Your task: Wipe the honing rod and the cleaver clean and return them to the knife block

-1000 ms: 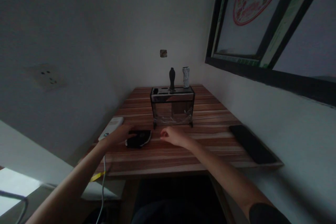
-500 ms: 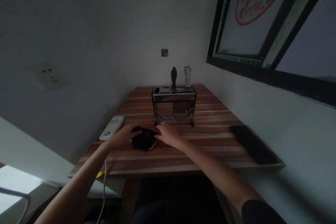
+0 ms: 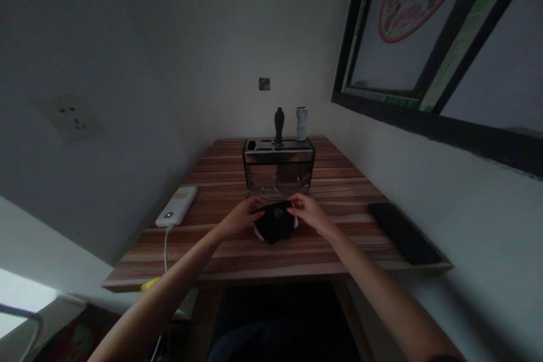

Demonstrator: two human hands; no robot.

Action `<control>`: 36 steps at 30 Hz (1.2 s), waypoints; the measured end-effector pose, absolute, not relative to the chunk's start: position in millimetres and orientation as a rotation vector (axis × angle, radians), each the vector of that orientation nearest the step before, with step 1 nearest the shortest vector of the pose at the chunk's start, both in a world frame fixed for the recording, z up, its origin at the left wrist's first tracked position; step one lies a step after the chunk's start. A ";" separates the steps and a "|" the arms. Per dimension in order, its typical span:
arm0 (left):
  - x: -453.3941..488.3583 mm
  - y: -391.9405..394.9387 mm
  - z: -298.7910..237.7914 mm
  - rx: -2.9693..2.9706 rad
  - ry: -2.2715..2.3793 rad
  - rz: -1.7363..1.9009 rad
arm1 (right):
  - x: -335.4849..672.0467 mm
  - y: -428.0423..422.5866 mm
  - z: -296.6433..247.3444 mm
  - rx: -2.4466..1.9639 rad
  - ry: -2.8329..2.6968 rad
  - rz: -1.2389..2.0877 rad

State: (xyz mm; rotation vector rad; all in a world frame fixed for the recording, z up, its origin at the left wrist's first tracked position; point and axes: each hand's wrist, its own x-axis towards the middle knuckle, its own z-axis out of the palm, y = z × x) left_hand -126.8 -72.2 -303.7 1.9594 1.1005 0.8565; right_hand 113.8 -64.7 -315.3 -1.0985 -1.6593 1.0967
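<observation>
A small black cloth piece (image 3: 275, 226) with a faint pale logo and whitish edges at its sides lies in front of me on the wooden table. Its upper left corner is pinched between the fingers of my left hand (image 3: 245, 214). At the upper right corner, my right hand (image 3: 309, 212) grips it the same way. The top edge is stretched fairly straight between both hands. What kind of cloth article it is, I cannot tell. Just beyond my fingers stands a clear box with a black frame (image 3: 279, 162).
A dark bottle-shaped object (image 3: 279, 124) and a crumpled silvery can-like object (image 3: 301, 123) stand upright at the box. To the left lies a white device (image 3: 177, 206) with a cable. A black flat slab (image 3: 405, 233) rests along the right edge of the wooden table (image 3: 229, 266).
Both hands have moved right with the black cloth piece, which now sits in front of the clear box. Its top edge is straighter and its logo faces me. The view has shifted slightly.
</observation>
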 end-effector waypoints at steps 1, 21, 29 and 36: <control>-122.8 -70.6 -308.1 1.959 1.114 0.860 | 117.7 -65.3 -318.1 -1.104 -1.647 1.097; -103.5 -72.3 -314.3 2.250 1.486 0.698 | 131.9 -61.2 -349.7 -1.294 -1.790 0.736; -106.3 -78.0 -310.1 2.301 1.581 0.694 | 130.0 -67.9 -345.4 -1.323 -1.846 0.635; -106.8 -90.7 -290.9 2.254 1.513 0.859 | 137.1 -73.7 -334.6 -1.263 -1.736 0.630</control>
